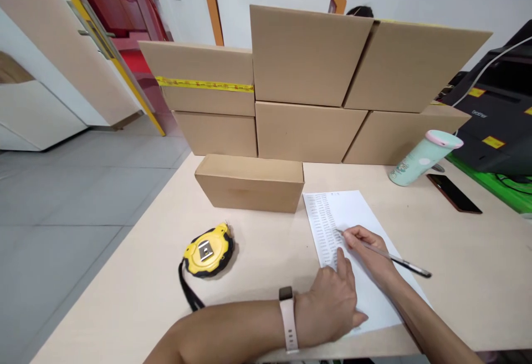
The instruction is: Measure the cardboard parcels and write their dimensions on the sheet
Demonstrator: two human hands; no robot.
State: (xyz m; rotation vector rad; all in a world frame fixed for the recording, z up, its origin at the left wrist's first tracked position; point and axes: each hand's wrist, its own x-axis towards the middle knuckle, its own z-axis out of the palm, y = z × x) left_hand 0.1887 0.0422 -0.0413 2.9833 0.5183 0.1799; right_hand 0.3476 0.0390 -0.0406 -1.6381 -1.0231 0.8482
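Note:
A white sheet of paper [357,220] with a column of small print lies on the pale table [124,292]. My right hand [369,253] is closed round a pen [399,261] whose tip touches the printed column. My left hand [332,300], with a pink-strapped watch on its wrist, rests flat on the lower part of the sheet, its forefinger stretched out toward the print. A yellow tape measure [206,250] with a black strap lies to the left of my left arm. A small shut cardboard box [249,182] stands just behind the sheet.
Several larger cardboard boxes [307,59] are stacked like a wall at the table's back, one with yellow tape. A mint tumbler [424,158] with a pink lid, a dark phone [454,192] and a black printer [499,114] are at the right. Grey floor lies to the left.

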